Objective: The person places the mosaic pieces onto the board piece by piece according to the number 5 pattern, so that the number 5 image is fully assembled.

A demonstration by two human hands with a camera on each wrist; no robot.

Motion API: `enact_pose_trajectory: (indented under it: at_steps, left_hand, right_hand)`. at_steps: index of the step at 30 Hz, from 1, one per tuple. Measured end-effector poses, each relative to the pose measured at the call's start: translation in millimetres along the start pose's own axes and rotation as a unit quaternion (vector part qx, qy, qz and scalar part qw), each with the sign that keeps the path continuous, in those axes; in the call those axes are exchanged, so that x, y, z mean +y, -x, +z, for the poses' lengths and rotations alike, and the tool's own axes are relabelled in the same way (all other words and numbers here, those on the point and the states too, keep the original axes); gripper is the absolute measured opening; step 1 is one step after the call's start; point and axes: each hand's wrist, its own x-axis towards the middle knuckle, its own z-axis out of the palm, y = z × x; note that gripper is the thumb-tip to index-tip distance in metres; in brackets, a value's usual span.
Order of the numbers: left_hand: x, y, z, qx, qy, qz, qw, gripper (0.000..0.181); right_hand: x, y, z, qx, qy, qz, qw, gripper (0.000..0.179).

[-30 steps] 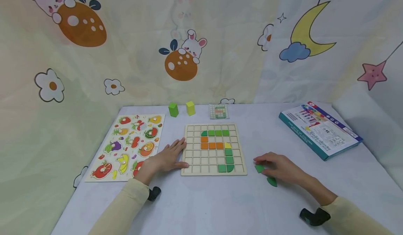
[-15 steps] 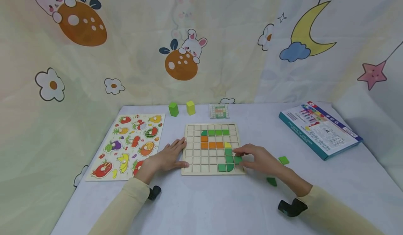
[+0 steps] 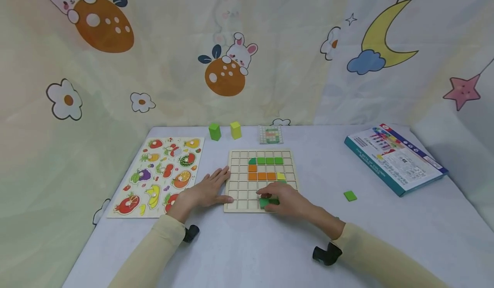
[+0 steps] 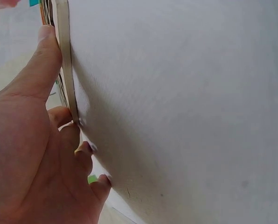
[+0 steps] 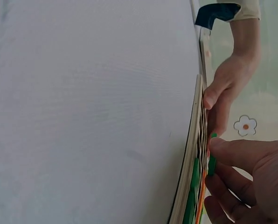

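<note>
My right hand (image 3: pixel 287 200) is over the lower part of a pale wooden grid board (image 3: pixel 236 185), pinching a green tile (image 5: pixel 212 163) between thumb and fingers. In the right wrist view the tile stands close to the board's face. Green, orange and yellow tiles lie in the grid, among them an orange tile (image 3: pixel 252 176) and a yellow tile (image 3: pixel 281 176); my right hand covers some lower ones. My left hand (image 3: pixel 206 192) rests at the board's left edge with fingers extended, its thumb (image 4: pixel 45 51) against the rim.
A loose green tile (image 3: pixel 350 195) lies right of the board. A fruit puzzle board (image 3: pixel 131 185) is at the left, a flat box (image 3: pixel 395 159) at the right. Behind stand a green block (image 3: pixel 214 131), a yellow block (image 3: pixel 235 130) and a small pattern card (image 3: pixel 271 134).
My right hand has carried a green tile from the table leftward over the board's lower rows. The rounded green piece on the table is now out of sight near my forearm. My left hand stays put.
</note>
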Motion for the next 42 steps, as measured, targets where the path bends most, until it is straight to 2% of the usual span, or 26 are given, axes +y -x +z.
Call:
enact_pose_trajectory:
  at_steps: [4, 8, 13, 24, 28, 32, 35, 42]
  left_hand:
    - [-0.2, -0.4, 0.0, 0.002, -0.002, 0.002, 1.0, 0.093]
    - [1.0, -0.1, -0.4, 0.003, 0.002, 0.003, 1.0, 0.093]
    - [-0.1, -0.6, 1.2, 0.002, 0.002, -0.005, 1.0, 0.093]
    - [2.0, -0.3, 1.6, 0.002, 0.007, -0.011, 0.9999, 0.093]
    - [3.0, 0.7, 0.8, 0.005, 0.009, -0.012, 0.9999, 0.093]
    - [2.8, 1.1, 1.8, 0.004, 0.015, -0.01, 0.9998, 0.093]
    - [2.6, 1.4, 2.2, 0.005, 0.019, -0.007, 0.9998, 0.093]
    - [1.4, 1.6, 0.3, -0.002, -0.004, -0.008, 1.0, 0.093]
  right_hand:
    - [0, -2.5, 4, -0.004, 0.018, 0.013, 0.9997, 0.038]
    - [1, -1.5, 7, -0.004, 0.036, 0.008, 0.9993, 0.036]
    - [4, 1.1, 9, 0.001, 0.039, -0.007, 0.9992, 0.036]
    - [-1, 2.2, 12, 0.022, 0.053, -0.011, 0.9983, 0.036]
    - [0, 6.0, 8, 0.02, 0.049, 0.001, 0.9986, 0.038]
    - [7, 16.3, -8, 0.023, 0.034, 0.04, 0.9983, 0.04]
    - [23, 31.6, -30, 0.04, 0.022, 0.069, 0.9966, 0.041]
    - [81, 91.5, -84, 0.074, 0.036, 0.126, 0.9887, 0.043]
